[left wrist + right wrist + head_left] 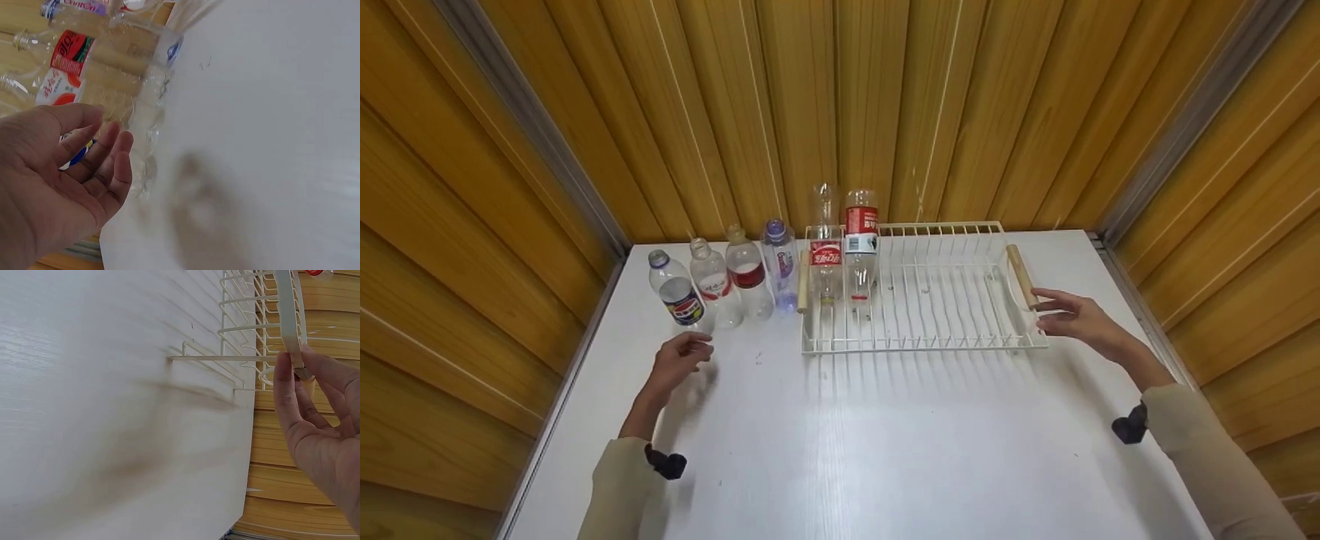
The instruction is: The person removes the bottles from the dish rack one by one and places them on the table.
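Observation:
My left hand hovers over the table just in front of a clear bottle with a dark blue label, its fingers loosely bent and holding nothing. Thumb and fingers of my right hand pinch the right end of a white wire dish rack, at the near end of its wooden handle. Two clear bottles with red labels, one on the left and one beside it, stand neck down in the rack's left slots. The right wrist view shows the pinched rack edge close up.
Beside the dark-labelled bottle, a red-and-white-labelled bottle, a dark-red-labelled bottle and a purple-tinted bottle stand in a row left of the rack. The white table meets yellow wood-look walls.

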`<state>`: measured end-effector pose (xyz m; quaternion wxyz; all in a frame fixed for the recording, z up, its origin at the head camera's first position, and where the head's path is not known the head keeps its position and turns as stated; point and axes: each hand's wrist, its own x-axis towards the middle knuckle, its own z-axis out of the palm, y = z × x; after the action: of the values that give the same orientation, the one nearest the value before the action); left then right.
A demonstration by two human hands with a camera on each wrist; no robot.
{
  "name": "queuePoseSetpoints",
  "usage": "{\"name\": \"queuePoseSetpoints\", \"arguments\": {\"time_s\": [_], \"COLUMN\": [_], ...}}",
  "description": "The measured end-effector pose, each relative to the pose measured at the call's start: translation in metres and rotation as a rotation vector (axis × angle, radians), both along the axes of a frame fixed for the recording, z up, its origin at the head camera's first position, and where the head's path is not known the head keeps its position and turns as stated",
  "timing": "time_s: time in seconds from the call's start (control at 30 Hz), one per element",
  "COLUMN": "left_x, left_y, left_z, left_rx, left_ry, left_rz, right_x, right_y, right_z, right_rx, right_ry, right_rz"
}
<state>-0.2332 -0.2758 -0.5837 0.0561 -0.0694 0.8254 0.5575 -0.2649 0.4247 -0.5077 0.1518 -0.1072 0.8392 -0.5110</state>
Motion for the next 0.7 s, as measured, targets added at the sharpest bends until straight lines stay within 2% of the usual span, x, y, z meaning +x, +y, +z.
{"name": "queuePoseSetpoints", "arguments": {"time_s": [0.13,0.43,0.7], "left_x": [-0.003,-0.012,-0.014], "left_y": [0.021,0.074,0.106], "left_z": [0.008,0.026,0.023], "left_rx": [0.022,0.076,0.122], "left_ry": [0.028,0.081,0.108], "left_rz": [-0.119,-0.272,-0.356], "right_x": [0.001,0.0,0.002], "right_y": [0.0,0.001,0.001], "right_z": [-0.003,-0.006,-0.008], "right_rx": [-0.019,-0.045,-0.041], "right_ry": [-0.013,-0.01,-0.02], "right_rz": [-0.016,-0.028,-0.021]}}
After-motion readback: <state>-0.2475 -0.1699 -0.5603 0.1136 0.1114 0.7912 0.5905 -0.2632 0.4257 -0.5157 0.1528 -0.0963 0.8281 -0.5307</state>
